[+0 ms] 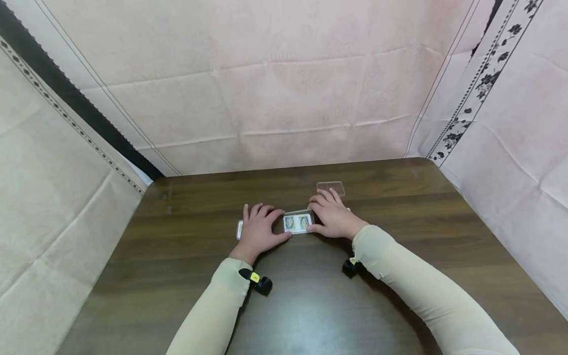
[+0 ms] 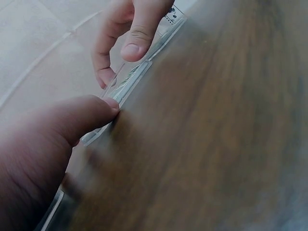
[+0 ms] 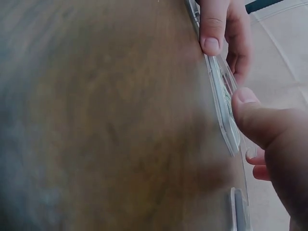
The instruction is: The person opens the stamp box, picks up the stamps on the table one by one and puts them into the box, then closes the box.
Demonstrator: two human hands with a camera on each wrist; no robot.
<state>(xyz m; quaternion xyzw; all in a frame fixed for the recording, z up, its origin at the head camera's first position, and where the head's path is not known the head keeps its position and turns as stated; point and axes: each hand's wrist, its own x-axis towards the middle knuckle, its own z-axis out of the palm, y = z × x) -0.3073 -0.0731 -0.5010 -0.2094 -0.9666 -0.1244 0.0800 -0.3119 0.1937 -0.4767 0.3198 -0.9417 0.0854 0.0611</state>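
A clear plastic case (image 1: pixel 298 222) with two oval-patterned cards side by side lies near the table's middle, between both hands. My left hand (image 1: pixel 259 229) holds its left end, thumb at the front edge and fingers at the back. At the right end my right hand (image 1: pixel 333 217) grips it likewise; its thumb (image 3: pixel 248 98) lies at the front edge. In the left wrist view a transparent wall stands up along the far side of the case (image 2: pixel 132 79). A second clear case (image 1: pixel 239 229) shows partly from behind the left hand.
A transparent rectangular plastic lid (image 1: pixel 330 188) lies behind the right hand, partly covered by its fingers. Another clear case (image 3: pixel 238 211) shows beside the right hand in the right wrist view. The dark wooden table (image 1: pixel 199 305) ends at pale curtains (image 1: pixel 284 98).
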